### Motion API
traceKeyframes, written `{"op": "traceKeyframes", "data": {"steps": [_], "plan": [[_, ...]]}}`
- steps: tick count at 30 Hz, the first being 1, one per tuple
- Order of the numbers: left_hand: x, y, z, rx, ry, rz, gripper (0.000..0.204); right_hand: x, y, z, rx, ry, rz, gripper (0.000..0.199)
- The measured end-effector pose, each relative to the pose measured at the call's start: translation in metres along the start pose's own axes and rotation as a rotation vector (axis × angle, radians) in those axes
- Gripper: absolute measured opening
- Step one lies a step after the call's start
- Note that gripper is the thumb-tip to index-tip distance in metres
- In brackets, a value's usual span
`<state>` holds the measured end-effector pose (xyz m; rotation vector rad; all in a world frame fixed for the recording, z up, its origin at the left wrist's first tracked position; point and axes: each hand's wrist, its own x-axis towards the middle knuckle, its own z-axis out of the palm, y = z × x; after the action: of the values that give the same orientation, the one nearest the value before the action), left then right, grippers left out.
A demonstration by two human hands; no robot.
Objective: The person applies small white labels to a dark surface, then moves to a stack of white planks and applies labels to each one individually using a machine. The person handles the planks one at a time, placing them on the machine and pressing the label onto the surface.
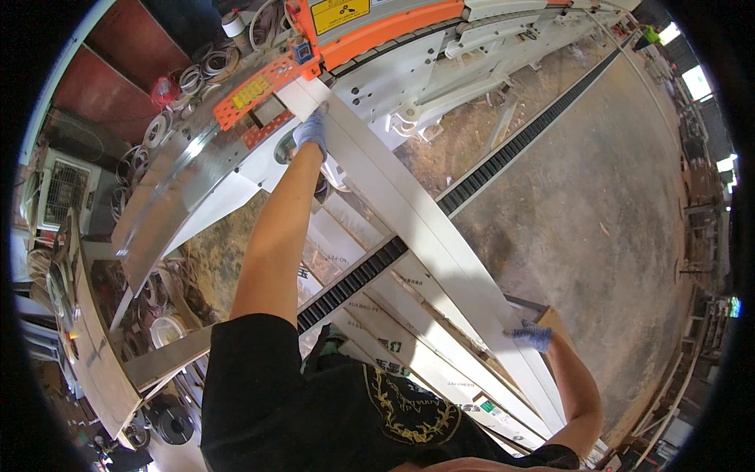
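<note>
Long white panel (409,212) runs from the orange-and-white machine (377,31) back over stacked panels (417,354). Left hand (311,130) pressed flat near its far end, right hand (533,335) closed on near edge — both gloved. Looks stiff, light, awkwardly long — best held at 2 spread points.

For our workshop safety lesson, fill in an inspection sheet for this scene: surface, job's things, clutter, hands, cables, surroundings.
Surface: grey concrete floor, dusty, sawdust near the machine.
Job's things: long white panel leading into the orange and white machine; stacked white panels below it.
Clutter: coils of edging strip at upper left.
Hands: left hand on the panel's far end, right hand at its near edge; both in blue gloves.
Cables: black toothed track across the floor.
Surroundings: bright windows at far right.
</note>
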<state>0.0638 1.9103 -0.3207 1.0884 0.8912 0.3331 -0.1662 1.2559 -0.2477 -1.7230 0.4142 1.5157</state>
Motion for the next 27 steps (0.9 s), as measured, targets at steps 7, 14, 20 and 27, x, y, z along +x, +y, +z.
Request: {"op": "traceKeyframes", "data": {"steps": [7, 14, 20, 27], "plan": [[-0.031, 0.005, 0.037, 0.092, 0.001, 0.028, 0.050, -0.004, 0.001, -0.018, 0.016, 0.028, -0.050, 0.071], [-0.025, 0.003, 0.063, -0.015, -0.031, 0.021, 0.061, 0.023, 0.009, -0.049, -0.040, 0.098, -0.038, 0.073], [-0.001, -0.015, 0.129, -0.183, -0.169, -0.037, 0.054, 0.030, -0.007, -0.108, -0.042, 0.154, -0.256, 0.061], [0.026, -0.038, 0.202, -0.038, -0.313, 0.032, 0.049, 0.043, 0.011, -0.223, -0.453, 0.090, -0.229, 0.038]]}}
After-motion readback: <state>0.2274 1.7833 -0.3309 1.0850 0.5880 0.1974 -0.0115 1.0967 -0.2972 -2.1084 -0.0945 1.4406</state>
